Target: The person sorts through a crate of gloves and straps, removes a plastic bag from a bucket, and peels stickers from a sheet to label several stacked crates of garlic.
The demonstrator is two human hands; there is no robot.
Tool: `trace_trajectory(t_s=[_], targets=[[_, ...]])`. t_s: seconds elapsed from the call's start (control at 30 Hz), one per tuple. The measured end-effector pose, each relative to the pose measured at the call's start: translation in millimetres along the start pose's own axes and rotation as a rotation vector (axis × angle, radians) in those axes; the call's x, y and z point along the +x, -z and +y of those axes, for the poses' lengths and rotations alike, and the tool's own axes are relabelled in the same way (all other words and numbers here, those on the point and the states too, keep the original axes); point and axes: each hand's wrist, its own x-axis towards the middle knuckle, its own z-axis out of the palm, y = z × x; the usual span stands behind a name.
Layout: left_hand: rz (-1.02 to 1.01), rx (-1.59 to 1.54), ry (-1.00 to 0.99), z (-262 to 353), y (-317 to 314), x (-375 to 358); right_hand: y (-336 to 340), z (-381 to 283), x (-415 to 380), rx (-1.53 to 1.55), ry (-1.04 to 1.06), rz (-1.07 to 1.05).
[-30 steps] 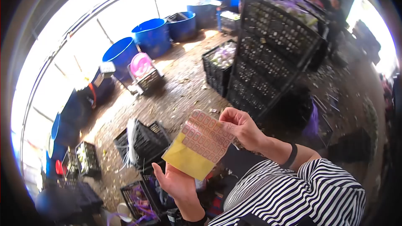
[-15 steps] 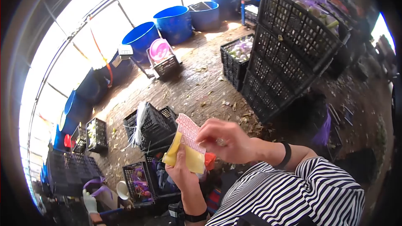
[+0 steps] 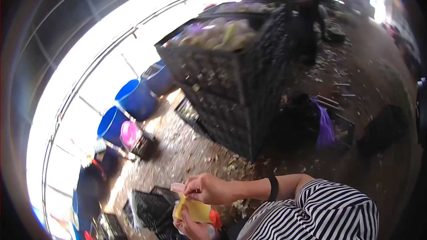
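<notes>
My left hand (image 3: 192, 227) grips a sheet of labels (image 3: 199, 212) low in the view, its thumb lying over the yellow backing. Pink printed labels show at the sheet's upper left corner. My right hand (image 3: 209, 190) is closed in a pinch at the upper edge of the sheet, and its fingers cover part of the print. Something orange-red (image 3: 215, 218) shows just behind the sheet's right end. A black crate (image 3: 151, 206) stands on the ground just beyond my left hand.
A tall stack of black crates (image 3: 213, 89) rises ahead, topped with pale vegetables (image 3: 218, 35). Blue tubs (image 3: 135, 100) and a pink basin (image 3: 129, 133) stand to the left. Purple strands (image 3: 325, 126) hang at the right. A person (image 3: 307, 13) stands far back. Scraps litter the floor.
My view has swung right and up, so the crate stack now fills the middle. Both hands sit lower in view. My right fingers have moved to the sheet's upper edge.
</notes>
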Motion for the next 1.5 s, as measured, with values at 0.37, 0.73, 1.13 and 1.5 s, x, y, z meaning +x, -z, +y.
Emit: trace_trajectory(t_s=[0.37,0.73,1.13,1.5], targets=[[-0.543,0.243,-0.171,30.0,-127.4,-34.7,137.2,-2.7,-92.6,-0.095,-0.112,0.279],[-0.376,-0.602,0.487,65.1,-152.0,-24.4,189.5,-6.7,-80.4,0.789,-0.123,0.793],[-0.231,-0.598,0.461,55.5,-120.3,-16.5,235.6,5.3,37.1,-0.442,0.276,1.274],[-0.281,-0.592,0.49,59.5,-126.0,-15.4,209.3,3.0,18.7,-0.727,0.336,1.084]])
